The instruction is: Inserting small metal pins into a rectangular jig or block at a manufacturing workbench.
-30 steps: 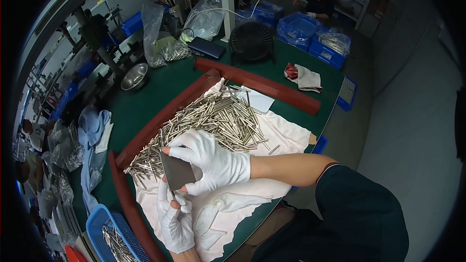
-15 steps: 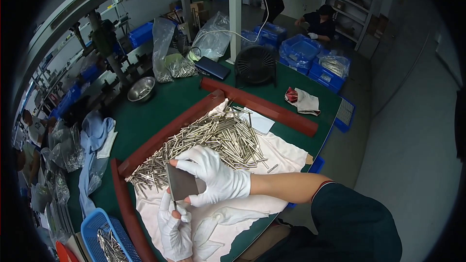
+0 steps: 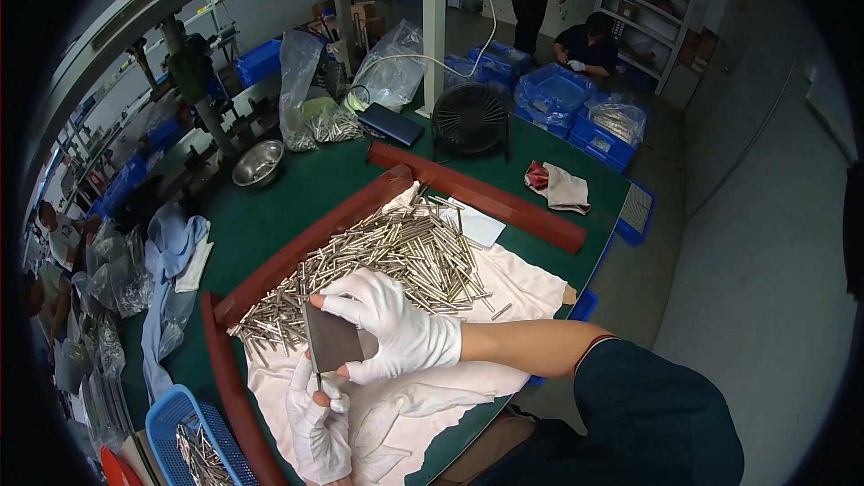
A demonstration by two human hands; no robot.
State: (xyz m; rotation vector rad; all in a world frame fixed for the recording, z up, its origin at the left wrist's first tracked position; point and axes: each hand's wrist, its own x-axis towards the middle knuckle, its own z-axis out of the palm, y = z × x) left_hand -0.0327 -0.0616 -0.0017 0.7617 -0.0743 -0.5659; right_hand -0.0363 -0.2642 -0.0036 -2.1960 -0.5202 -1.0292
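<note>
- Near the lower middle of the scene, a dark flat plate (image 3: pixel 331 337) is held between two white-gloved hands, above a white cloth (image 3: pixel 531 283) spread on the green table (image 3: pixel 297 184).
- The right hand (image 3: pixel 396 328) is laid over the right side of the plate, with its fingers closed around the edge; the forefinger is stretched along the top edge.
- The left hand (image 3: pixel 319 427) is placed under the plate, and its fingers are closed on the lower edge, so the plate is gripped from below.
- The plate is kept nearly upright, with its long axis running from near to far.
- Just beyond the plate, on the far side of the fingers, a heap of metal rods (image 3: pixel 396 256) is spread on the cloth; most rods are pointed from near left to far right. The right hand is the nearer one to the heap, and it seems to touch the closest rods.
- The cloth is bordered by red bars (image 3: pixel 486 198) on the left and far sides.
- At the near left, more rods are held in a blue basket (image 3: pixel 175 418).
- Farther away, rods are seen in a clear bag (image 3: pixel 310 108), a steel bowl (image 3: pixel 256 164) looks empty, and blue crates (image 3: pixel 576 103) stand behind a black fan (image 3: pixel 470 120).
</note>
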